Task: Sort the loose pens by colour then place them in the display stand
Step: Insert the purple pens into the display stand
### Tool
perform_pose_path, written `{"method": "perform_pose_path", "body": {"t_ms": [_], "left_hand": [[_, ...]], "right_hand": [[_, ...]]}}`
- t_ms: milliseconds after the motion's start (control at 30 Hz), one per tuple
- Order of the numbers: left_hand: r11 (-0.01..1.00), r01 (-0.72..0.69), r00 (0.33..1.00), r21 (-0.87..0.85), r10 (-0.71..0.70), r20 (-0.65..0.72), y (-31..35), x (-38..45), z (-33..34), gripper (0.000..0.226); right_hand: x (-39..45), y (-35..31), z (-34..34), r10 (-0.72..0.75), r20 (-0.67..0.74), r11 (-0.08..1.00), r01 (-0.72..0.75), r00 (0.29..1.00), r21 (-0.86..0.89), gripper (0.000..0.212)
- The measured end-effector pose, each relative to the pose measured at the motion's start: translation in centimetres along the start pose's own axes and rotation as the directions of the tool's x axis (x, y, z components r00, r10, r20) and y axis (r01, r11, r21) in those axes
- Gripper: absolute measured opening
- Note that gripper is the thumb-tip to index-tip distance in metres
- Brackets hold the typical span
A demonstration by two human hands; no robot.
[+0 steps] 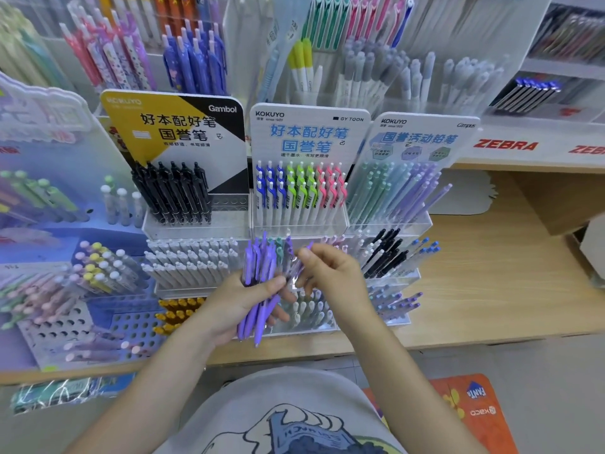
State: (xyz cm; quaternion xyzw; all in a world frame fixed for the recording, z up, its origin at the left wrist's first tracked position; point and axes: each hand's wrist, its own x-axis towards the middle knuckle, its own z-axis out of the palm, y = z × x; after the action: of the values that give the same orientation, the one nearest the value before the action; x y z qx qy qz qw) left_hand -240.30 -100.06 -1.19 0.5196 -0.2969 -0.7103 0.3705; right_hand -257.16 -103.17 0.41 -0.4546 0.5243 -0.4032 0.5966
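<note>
Closest of all is the person's grey printed T-shirt (294,417), and low on the right lies an orange mat (471,411) that reads "FANTA" upside down. Two bare arms reach up and away over the edge of the light wooden bench (491,290). The left hand (239,303) is turned palm up with its fingers curled round a bunch of purple click pens (262,283); the thumb lies across them. The pens stand tilted, tips down toward the person, and one teal pen (279,252) sits among them at the top. The right hand (327,273) is just beside the left one, fingers bent, pinching the top end of one purple pen (302,257) from the bunch between thumb and finger. Both hands hang in front of the clear plastic stepped display stand (386,283) on the bench, where rows of white, black and blue-topped pens stand in holes. Behind it are three sign cards. The yellow and black card (183,126) says "KOKUYO" and "Gambol" above black pens. The white middle card (309,132) says "KOKUYO" and "GY TOON" above blue, green and pink pens. The pale blue card (422,136) says "KOKUYO" and "Campus" above pale pencils. Far right, red letters on the white shelf edge (510,145) say "ZEBRA".
</note>
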Motion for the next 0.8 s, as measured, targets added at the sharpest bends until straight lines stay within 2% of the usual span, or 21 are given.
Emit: {"method": "perform_pose_path", "body": {"t_ms": [100, 167, 267, 333, 433, 600, 700, 800], "left_hand": [[0.999, 0.019, 0.999, -0.028, -0.02, -0.034, 0.2, 0.0, -0.7, 0.042], [1.0, 0.005, 0.999, -0.017, -0.006, -0.053, 0.1, -0.1, -1.4, 0.042], [1.0, -0.02, 0.996, -0.007, 0.019, -0.082, 0.0, -0.1, -2.2, 0.045], [1.0, -0.026, 0.998, -0.014, 0.025, -0.065, 0.0, -0.2, -2.5, 0.048], [0.999, -0.036, 0.999, 0.016, 0.037, -0.036, -0.2, -0.4, -2.9, 0.032], [0.999, -0.04, 0.999, 0.019, 0.041, -0.027, -0.1, -0.9, -3.1, 0.04], [0.999, -0.052, 0.998, -0.006, 0.052, -0.029, -0.1, -1.0, -3.3, 0.058], [0.999, -0.049, 0.998, -0.005, 0.049, -0.043, -0.3, -1.0, -3.3, 0.045]], "right_hand": [[0.0, -0.8, -1.7, -0.066, -0.139, 0.992, 0.08, 0.988, 0.101, 0.015], [0.1, -1.1, -3.0, -0.119, -0.229, 0.984, 0.145, 0.966, 0.101, 0.015], [0.4, -1.1, -3.9, -0.195, -0.273, 0.973, 0.22, 0.942, 0.063, 0.015], [0.6, -0.2, -3.4, -0.214, -0.247, 0.975, 0.222, 0.945, 0.006, 0.017], [0.9, 1.5, -1.9, -0.241, -0.177, 0.969, 0.226, 0.954, -0.101, 0.022], [1.3, 3.3, -1.1, -0.294, -0.122, 0.932, 0.256, 0.948, -0.258, 0.025], [1.8, 4.1, -0.8, -0.292, -0.099, 0.917, 0.249, 0.951, -0.312, 0.026], [2.5, 5.3, -0.2, -0.29, -0.043, 0.883, 0.25, 0.956, -0.397, 0.018]]}}
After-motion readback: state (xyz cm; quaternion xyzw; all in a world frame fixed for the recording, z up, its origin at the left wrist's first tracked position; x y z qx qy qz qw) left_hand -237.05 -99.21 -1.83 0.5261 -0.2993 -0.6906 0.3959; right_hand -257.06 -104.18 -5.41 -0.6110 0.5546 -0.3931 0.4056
